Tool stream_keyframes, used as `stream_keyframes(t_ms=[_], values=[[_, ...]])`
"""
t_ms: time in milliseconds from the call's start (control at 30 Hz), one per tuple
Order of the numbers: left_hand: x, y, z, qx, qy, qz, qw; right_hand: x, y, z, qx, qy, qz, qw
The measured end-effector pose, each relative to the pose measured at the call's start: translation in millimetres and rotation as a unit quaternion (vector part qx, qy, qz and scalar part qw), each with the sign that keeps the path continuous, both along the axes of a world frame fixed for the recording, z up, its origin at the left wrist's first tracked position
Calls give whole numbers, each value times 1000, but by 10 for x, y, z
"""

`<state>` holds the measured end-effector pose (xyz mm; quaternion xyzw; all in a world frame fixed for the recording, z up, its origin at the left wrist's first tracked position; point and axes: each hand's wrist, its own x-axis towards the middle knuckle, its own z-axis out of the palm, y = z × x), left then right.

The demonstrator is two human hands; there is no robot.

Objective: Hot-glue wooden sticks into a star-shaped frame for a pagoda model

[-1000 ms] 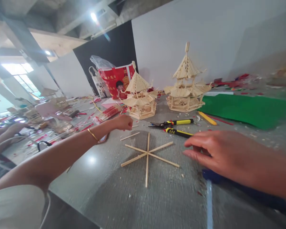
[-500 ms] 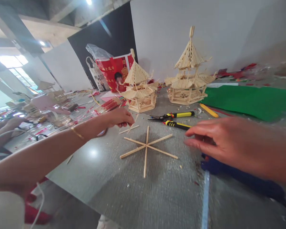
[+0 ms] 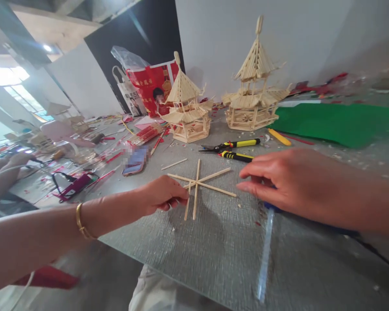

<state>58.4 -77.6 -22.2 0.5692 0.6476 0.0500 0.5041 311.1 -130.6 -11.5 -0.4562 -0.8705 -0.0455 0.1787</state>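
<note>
Several thin wooden sticks form a six-armed star [image 3: 214,189] lying flat on the grey table. My left hand [image 3: 168,193], closed, pinches a short wooden stick [image 3: 187,208] that slants beside the star's lower left arms. My right hand [image 3: 272,175] hovers to the right of the star, thumb and fingers apart, with nothing seen between them. Beneath it is a blue tool [image 3: 272,206], mostly covered by the hand and forearm, with a translucent stick [image 3: 266,259] extending toward the front. Another loose stick [image 3: 174,164] lies behind the star.
Pliers with yellow-black handles [image 3: 235,149] lie behind the star. Two stick pavilions [image 3: 188,125] [image 3: 253,114] stand at the back. A green sheet [image 3: 337,123] and a yellow stick [image 3: 279,137] are right; a phone [image 3: 136,160] and red bag [image 3: 152,88] left. Another person's arm [image 3: 6,166] shows far left.
My left hand has come toward me with the short stick, from behind the star to its left side. My right hand stays near the blue tool. The view has shifted slightly.
</note>
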Motion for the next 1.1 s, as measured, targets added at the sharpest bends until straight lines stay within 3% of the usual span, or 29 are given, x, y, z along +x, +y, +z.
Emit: stream_keyframes(t_ms=[133, 433, 833, 933, 1100], values=[[112, 30, -14, -4, 21, -28, 999, -20, 34, 23, -45, -51, -43, 997], [191, 71, -66, -5, 40, -35, 999, -26, 40, 31, -52, -66, -44, 995], [208, 95, -105, 5, 39, -30, 999, -42, 44, -41, 0, -89, -5, 996], [215, 56, -60, 1, 32, -27, 999, -29, 54, -59, -10, -85, -15, 996], [95, -97, 137, 14, -18, -16, 1000, 50, 63, -83, 10, -40, 8, 999]])
